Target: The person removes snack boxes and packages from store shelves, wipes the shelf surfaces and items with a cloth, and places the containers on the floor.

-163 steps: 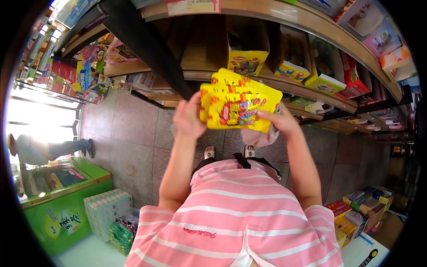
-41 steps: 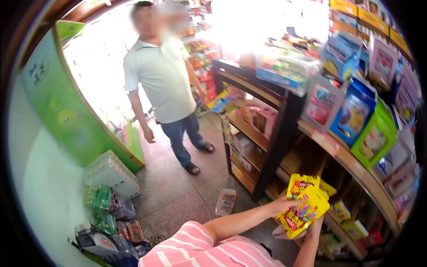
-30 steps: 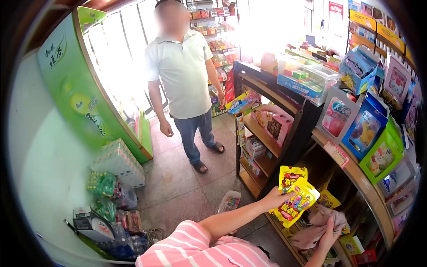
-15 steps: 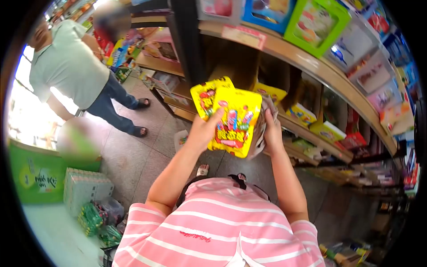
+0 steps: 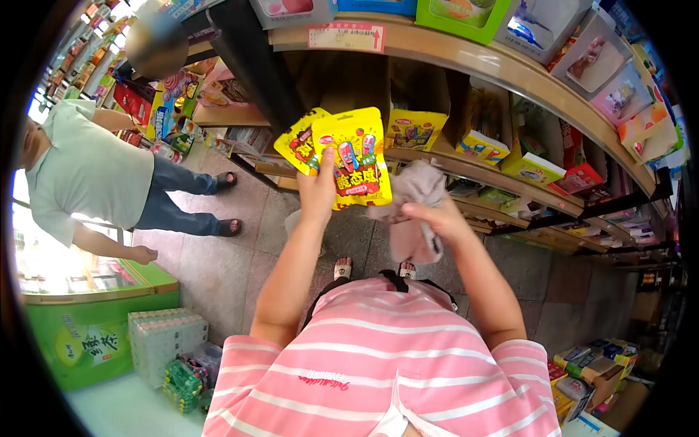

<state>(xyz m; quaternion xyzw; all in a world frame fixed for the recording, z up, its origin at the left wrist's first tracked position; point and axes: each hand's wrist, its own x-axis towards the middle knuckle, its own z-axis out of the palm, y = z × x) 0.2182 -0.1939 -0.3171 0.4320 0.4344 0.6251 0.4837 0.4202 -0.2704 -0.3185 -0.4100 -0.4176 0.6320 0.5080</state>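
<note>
My left hand (image 5: 317,191) grips several yellow snack packets (image 5: 354,162) that are fanned out, its thumb lying across the front one. Just right of them, my right hand (image 5: 440,218) is closed on a crumpled greyish-pink cloth (image 5: 416,240), which hangs down from the fingers. The cloth's upper part comes close to the right edge of the front packet. Behind the packets is the shelf, with an opened yellow box (image 5: 415,130) of similar print standing on it.
More opened boxes (image 5: 535,164) line the shelf (image 5: 466,156) to the right. Above runs a shelf edge with a price tag (image 5: 346,37) and boxed goods. A person (image 5: 109,171) stands at the left, beyond a green chest (image 5: 102,331). Cartons (image 5: 597,371) lie at the lower right.
The view has turned, so the person and shelf appear shifted. My right hand with the cloth has moved away from the packets, and the cloth now hangs lower. My left hand still holds the packets.
</note>
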